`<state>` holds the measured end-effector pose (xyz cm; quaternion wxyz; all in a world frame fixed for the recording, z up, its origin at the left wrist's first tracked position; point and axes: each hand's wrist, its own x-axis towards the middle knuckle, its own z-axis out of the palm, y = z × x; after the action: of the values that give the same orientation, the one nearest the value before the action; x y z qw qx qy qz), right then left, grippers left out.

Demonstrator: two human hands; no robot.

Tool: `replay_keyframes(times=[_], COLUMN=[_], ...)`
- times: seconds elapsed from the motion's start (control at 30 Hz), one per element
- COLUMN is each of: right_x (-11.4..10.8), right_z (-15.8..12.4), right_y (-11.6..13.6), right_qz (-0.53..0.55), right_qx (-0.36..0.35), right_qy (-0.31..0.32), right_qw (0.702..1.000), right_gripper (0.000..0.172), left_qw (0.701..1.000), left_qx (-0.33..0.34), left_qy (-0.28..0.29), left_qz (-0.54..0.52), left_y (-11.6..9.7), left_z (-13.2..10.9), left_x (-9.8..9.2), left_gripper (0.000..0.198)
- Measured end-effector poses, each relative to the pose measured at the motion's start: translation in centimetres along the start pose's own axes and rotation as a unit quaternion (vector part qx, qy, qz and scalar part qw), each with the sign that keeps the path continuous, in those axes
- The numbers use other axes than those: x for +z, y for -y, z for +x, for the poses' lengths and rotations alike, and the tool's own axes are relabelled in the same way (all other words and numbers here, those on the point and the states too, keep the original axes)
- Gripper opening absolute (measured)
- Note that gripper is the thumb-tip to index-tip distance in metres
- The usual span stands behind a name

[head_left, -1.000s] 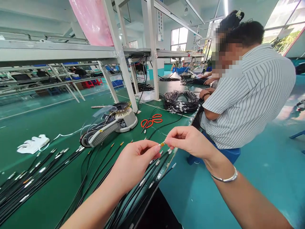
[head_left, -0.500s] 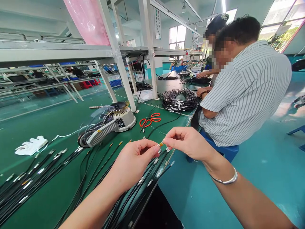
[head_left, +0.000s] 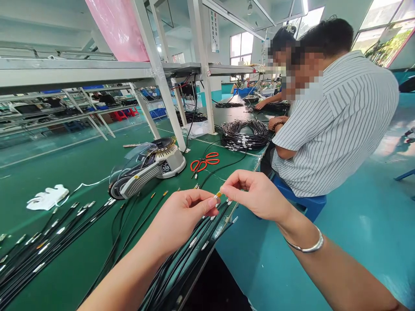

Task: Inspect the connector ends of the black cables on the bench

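Note:
My left hand [head_left: 184, 218] pinches a small silvery connector end [head_left: 216, 197] between thumb and forefinger. A bit of yellow-orange tape [head_left: 219, 194] shows on it, and my right hand [head_left: 254, 194] closes thumb and forefinger on that tape. The fingertips of both hands nearly touch over the table's edge. Black cables [head_left: 181, 263] with metal ends lie below and beside my left hand. More of them [head_left: 61, 242] spread over the green table at the left.
A round grey tape dispenser [head_left: 170, 162] and red-handled scissors [head_left: 204, 162] lie beyond my hands. Coiled cables [head_left: 244, 136] sit farther back. A white glove [head_left: 48, 197] is at the left. A person in a striped shirt [head_left: 337, 125] sits at the right, another person beyond.
Both hands keep their grip on the small end, with only slight finger shifts. The camera view has shifted a little. The farther person's arm has moved left over the table.

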<state>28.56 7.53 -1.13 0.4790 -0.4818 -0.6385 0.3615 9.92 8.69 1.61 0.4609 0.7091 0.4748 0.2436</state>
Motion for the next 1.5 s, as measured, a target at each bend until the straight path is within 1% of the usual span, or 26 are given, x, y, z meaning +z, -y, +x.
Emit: replay_keyframes(times=[0.17, 0.27, 0.4, 0.53, 0.7, 0.8, 0.87, 0.93, 1.03, 1.1, 1.17, 1.3, 1.5], right_x=[0.5, 0.6, 0.4, 0.2, 0.3, 0.2, 0.0, -0.1, -0.5, -0.8, -1.2, -1.6, -1.4], right_z=[-0.6, -0.8, -1.0, -1.1, -1.0, -0.9, -0.9, -0.8, -0.6, -0.3, -0.1, 0.2, 0.0], right_y=[-0.1, -0.2, 0.0, 0.1, -0.3, -0.3, -0.2, -0.1, -0.2, -0.5, -0.6, -0.6, -0.5], right_qz=[-0.005, 0.002, 0.002, -0.002, 0.011, 0.018, 0.019, 0.025, 0.040, 0.053, 0.062, 0.050, 0.043], right_qx=[-0.009, 0.000, 0.021, 0.027, 0.033, 0.033, 0.038, 0.046, 0.055, 0.054, 0.052, 0.058, 0.069], right_qy=[-0.027, -0.027, 0.000, 0.020, 0.039, 0.047, 0.049, 0.053, 0.084, 0.118, 0.134, 0.135, 0.140], right_qw=[1.000, 1.000, 1.000, 0.999, 0.999, 0.998, 0.998, 0.997, 0.994, 0.990, 0.988, 0.988, 0.987], right_gripper=[0.014, 0.015, 0.017, 0.017, 0.021, 0.021, 0.021, 0.021, 0.019, 0.019, 0.019, 0.018, 0.020], left_qw=[0.999, 0.999, 0.999, 0.998, 0.996, 0.996, 0.996, 0.997, 0.997, 0.997, 0.998, 0.999, 1.000], left_qx=[-0.006, -0.010, 0.000, -0.001, 0.010, 0.019, 0.023, 0.020, 0.007, -0.002, -0.007, -0.002, 0.008], left_qy=[-0.016, -0.025, -0.040, -0.042, -0.042, -0.047, -0.037, -0.014, 0.007, 0.007, 0.009, 0.015, 0.001], left_qz=[-0.030, -0.037, 0.001, 0.050, 0.075, 0.077, 0.073, 0.075, 0.078, 0.074, 0.061, 0.034, 0.022], left_y=[0.2, 0.3, 0.1, -0.2, -0.4, -0.6, -0.7, -0.7, -0.3, 0.1, 0.4, 0.7, 0.5], left_z=[-0.1, -0.1, -0.4, -0.6, -0.6, -0.6, -0.7, -0.7, -0.8, -0.9, -1.0, -0.9, -0.9], left_x=[0.5, 0.6, 0.6, 0.7, 0.8, 0.8, 0.7, 0.6, 0.4, 0.3, 0.4, 0.6, 0.9], left_gripper=[0.028, 0.028, 0.028, 0.030, 0.030, 0.029, 0.030, 0.032, 0.035, 0.036, 0.036, 0.035, 0.032])
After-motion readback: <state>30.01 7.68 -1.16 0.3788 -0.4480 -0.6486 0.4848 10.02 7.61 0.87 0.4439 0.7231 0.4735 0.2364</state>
